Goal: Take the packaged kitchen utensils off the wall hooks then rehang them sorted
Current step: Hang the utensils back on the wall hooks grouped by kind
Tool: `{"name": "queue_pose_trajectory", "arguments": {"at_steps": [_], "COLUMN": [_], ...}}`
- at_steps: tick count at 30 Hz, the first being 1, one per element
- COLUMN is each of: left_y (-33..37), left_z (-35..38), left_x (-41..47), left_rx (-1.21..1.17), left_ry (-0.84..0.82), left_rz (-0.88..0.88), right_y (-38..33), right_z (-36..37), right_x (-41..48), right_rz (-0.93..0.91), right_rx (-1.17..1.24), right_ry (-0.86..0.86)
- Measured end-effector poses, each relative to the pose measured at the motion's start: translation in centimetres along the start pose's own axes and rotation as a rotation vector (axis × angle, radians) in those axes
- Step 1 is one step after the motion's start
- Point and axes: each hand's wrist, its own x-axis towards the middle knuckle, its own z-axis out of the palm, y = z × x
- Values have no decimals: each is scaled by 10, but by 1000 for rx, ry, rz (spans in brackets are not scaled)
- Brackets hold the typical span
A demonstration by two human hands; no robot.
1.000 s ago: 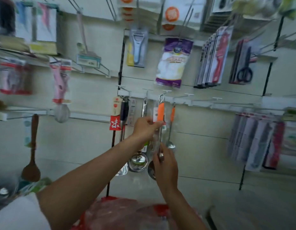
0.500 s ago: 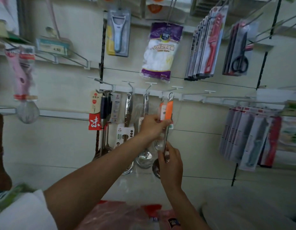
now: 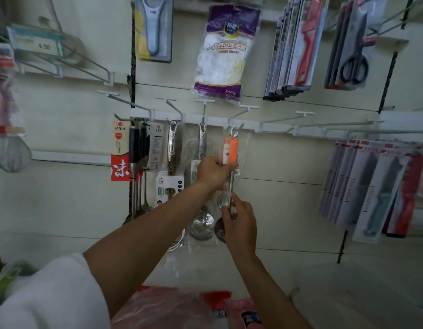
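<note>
Cream panelled wall (image 3: 51, 200), white horizontal rails (image 3: 400, 122)

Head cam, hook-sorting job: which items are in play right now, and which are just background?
In play: left hand gripping the orange-handled utensils; right hand pinching their steel shaft; the wall hook above them; steel ladles hanging alongside.
Background: glove pack; blue peeler; scissors; knife packs.

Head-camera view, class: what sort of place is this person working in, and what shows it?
Probably a shop's kitchenware display: a price label on a wall hook, rows of identical carded knives hanging together, and packaged ladles on a rail of pegs.
</note>
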Motion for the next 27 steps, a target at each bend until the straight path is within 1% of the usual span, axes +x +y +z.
{"name": "queue_pose_trajectory", "arguments": {"at_steps": [4, 11, 18, 21, 24, 25, 27], "left_y": [-11, -24, -32, -31, -30, -29, -26], "left_z": [9, 28, 30, 27, 15, 6, -21], "left_x": [31, 83, 89, 65, 30, 17, -9], "left_rx": [36, 124, 162, 125, 72, 103, 270], "left_ry": [64, 152, 216, 163, 67, 31, -31], "left_rz": [-16, -45, -48, -24, -5, 20, 132], "right_y": [14, 37, 43, 42, 31, 26, 13], "right_z": [15, 37, 38, 36, 34, 31, 27], "right_x": [22, 61, 60, 52, 42, 37, 28], "right_rz": [5, 41, 54, 53, 70, 57, 14], "right_rx": [-3, -11, -23, -68, -123, -141, -170], "right_ry": [-14, -90, -210, -199, -161, -148, -121]}}
